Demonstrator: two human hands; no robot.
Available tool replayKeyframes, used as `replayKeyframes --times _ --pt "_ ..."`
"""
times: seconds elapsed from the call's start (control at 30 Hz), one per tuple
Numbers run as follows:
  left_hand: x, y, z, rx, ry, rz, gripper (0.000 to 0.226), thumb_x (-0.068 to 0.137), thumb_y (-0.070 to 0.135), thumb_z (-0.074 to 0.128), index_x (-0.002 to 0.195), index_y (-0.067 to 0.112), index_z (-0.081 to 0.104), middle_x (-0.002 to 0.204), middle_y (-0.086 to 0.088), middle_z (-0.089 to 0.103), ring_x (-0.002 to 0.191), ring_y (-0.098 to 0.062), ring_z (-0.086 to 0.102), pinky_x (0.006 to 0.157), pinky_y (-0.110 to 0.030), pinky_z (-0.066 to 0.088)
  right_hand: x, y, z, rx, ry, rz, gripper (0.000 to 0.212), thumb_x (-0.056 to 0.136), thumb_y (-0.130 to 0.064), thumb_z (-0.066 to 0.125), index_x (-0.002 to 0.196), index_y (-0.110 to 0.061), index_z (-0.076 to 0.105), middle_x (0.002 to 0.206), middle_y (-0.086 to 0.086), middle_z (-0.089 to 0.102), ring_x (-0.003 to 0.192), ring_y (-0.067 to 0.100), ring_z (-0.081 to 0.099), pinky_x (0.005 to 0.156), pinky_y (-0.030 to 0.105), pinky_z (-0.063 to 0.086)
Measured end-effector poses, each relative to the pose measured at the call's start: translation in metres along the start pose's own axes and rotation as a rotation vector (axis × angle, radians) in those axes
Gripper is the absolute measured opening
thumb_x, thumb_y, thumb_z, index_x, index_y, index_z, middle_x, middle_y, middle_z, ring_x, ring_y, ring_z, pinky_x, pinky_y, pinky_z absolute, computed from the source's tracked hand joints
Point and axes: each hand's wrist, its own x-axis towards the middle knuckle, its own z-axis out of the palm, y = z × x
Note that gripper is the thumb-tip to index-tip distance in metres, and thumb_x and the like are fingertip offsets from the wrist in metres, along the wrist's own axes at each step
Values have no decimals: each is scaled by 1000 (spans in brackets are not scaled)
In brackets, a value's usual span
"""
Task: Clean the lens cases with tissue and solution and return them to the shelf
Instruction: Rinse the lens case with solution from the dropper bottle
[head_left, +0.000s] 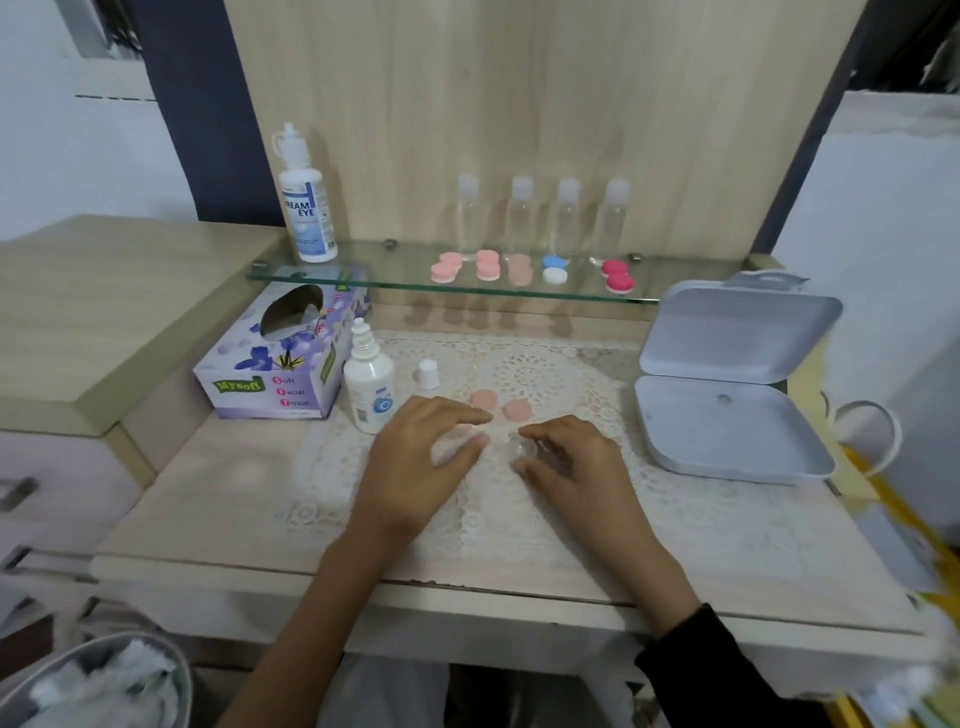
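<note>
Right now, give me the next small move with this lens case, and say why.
Probably the left hand should reach for the small solution bottle. Its white cap stands off beside it, two pink caps lie loose on the lace mat, and the right hand seems to have a grip on the clear case body, so the case looks ready for solution.
</note>
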Motion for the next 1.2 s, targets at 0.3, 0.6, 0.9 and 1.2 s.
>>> replayKeyframes --times 0.3,0.6,0.9,1.2 --pt "5 -7 -27 -128 447 -194 76 81 11 73 145 15 32 147 -4 31 136 -11 31 111 -35 33 -2 -1 1 38 20 19 39 81 -18 75 118 -13 66 109 -3 61 102 11 54 87 14 38" --pt "7 -41 -31 -278 138 -503 57 82 17 71 132 25 43 125 4 56 116 -17 54 97 -35 46 -1 3 4 -6 15 30 31 84 -23 73 112 -11 70 113 -5 59 108 9 51 87 4 32" --pt "22 -39 -62 315 -324 29 61 77 40 69 131 19 52 110 5 51 98 -14 50 75 -14 34 -3 2 5 -31 23 11 29 85 -23 72 111 -12 69 111 -6 58 106 8 51 86 4 30" --pt "24 -41 -64 452 -424 178 62 69 16 82 127 14 58 112 -2 54 98 -19 49 79 -29 36 -3 2 5 -29 30 16 26 84 -23 72 108 -12 69 109 -6 58 102 7 50 83 2 29"
